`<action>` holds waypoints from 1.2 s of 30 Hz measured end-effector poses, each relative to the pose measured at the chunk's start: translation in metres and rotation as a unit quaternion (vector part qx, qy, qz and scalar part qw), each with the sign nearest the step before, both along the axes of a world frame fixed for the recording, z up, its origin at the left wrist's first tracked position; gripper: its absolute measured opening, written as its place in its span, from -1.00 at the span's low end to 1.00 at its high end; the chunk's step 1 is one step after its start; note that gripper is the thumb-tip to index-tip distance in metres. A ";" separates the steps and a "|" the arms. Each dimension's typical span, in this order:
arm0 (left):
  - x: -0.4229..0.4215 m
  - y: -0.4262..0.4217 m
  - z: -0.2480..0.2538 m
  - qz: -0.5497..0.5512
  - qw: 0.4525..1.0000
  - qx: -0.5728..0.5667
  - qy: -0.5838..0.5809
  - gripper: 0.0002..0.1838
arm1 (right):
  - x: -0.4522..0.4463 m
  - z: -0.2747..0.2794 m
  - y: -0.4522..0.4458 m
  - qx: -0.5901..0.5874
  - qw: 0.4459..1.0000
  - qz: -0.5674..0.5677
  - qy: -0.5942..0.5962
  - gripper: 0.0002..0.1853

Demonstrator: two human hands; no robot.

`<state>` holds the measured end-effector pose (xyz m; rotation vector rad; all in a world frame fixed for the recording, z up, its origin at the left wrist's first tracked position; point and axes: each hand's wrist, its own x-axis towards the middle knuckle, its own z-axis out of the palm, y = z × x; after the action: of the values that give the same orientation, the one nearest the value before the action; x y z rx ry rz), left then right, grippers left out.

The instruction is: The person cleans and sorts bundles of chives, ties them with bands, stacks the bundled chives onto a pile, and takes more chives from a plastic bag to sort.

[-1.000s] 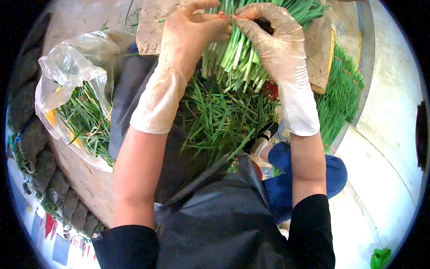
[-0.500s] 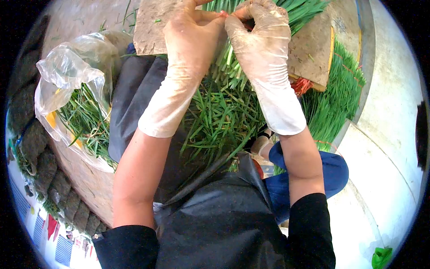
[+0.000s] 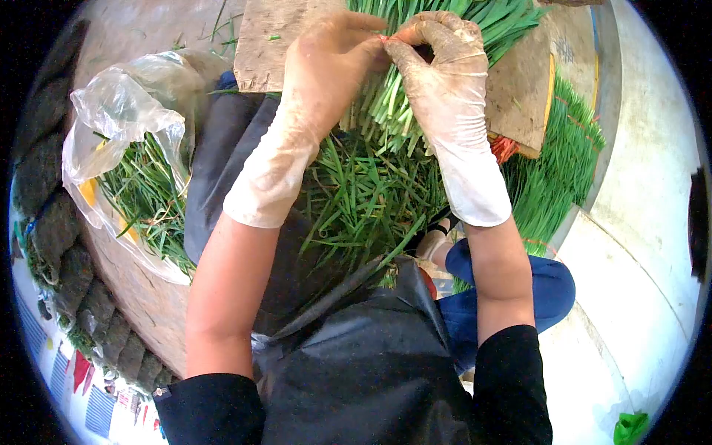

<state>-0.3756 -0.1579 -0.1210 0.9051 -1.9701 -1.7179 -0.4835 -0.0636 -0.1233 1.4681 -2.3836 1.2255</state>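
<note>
Rough wooden worktop at the top of the view, pale floor to its right. Bundle of long green stalks lies on the worktop, pale ends toward the person, leaves fanning away to the upper right. Red tie shows as a small spot above the stalks, where the fingertips meet. Grip: left hand and right hand, both gloved, appear to pinch the tie between thumb and forefinger; left slightly blurred, so its exact hold is uncertain. Whether the tie runs fully around the bundle cannot be told; the hands cover it. Risks, as judged: thin tie could slip from smooth, soiled gloves; pulled too hard, it could snap or bruise the stems; too slack, outer stalks could slide out, since the pale ends sit at uneven lengths. Glove film could also get caught in the tie. Pale ends appear to reach past the near edge, so a sideways knock could drop stalks among the loose leaves below, hard to sort apart. Farther out: red strands under the worktop's corner, more greens at right, clear plastic bag of trimmings at left.
</note>
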 end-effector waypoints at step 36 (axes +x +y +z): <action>-0.052 -0.008 0.068 -0.135 0.934 -0.330 -0.010 -0.73 | -0.006 -0.013 0.062 -0.282 0.802 -0.092 -0.519 -0.77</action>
<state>-0.4277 -0.1661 -0.0529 0.4232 -2.5290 -1.0126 -0.4899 -0.0015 -0.1365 0.3372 -2.0885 2.8381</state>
